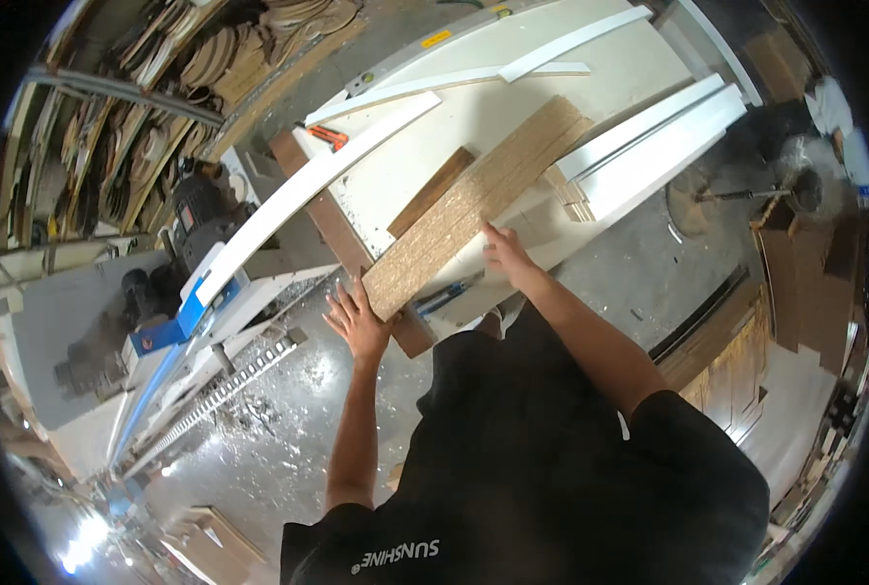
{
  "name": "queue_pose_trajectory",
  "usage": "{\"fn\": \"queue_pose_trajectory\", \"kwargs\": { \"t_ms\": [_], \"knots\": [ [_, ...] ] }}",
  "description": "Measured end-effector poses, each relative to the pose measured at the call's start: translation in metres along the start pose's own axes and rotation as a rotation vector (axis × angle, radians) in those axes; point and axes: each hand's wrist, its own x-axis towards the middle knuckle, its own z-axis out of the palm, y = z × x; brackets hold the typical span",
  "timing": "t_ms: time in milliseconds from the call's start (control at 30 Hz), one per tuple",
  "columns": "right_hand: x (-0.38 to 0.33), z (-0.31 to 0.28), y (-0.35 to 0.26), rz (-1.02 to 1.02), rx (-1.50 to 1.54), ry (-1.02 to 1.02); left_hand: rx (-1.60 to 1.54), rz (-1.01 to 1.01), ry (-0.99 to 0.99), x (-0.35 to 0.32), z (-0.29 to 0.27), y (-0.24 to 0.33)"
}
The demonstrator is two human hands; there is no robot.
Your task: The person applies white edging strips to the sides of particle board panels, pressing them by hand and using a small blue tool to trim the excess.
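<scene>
A stack of narrow particleboard strips (473,205) lies slantwise across the white worktable, long edges side by side. My left hand (358,324) is flat against the near left end of the strips, fingers spread. Along their near long edge, my right hand (508,256) touches with its forefinger stretched out; its other fingers are partly bent and nothing shows in them. A shorter brown wood strip (432,192) lies just beyond the stack. Under its left end runs a brown board (341,234) at the table's edge.
White strips (551,44) lie along the far side of the worktable (395,185), near an orange-and-black tool (328,137). White panels (658,146) are stacked at right. A blue-fitted machine (161,336) stands at left. Shavings litter the floor (298,419). Curved offcuts (225,54) fill shelves behind.
</scene>
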Motion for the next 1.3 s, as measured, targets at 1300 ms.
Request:
{"fn": "queue_pose_trajectory", "kwargs": {
  "t_ms": [1300],
  "knots": [
    [0.02,0.026,-0.025,-0.244,1.071,-0.896,-0.666,0.022,-0.811,0.0,-0.155,-0.003]
  ]
}}
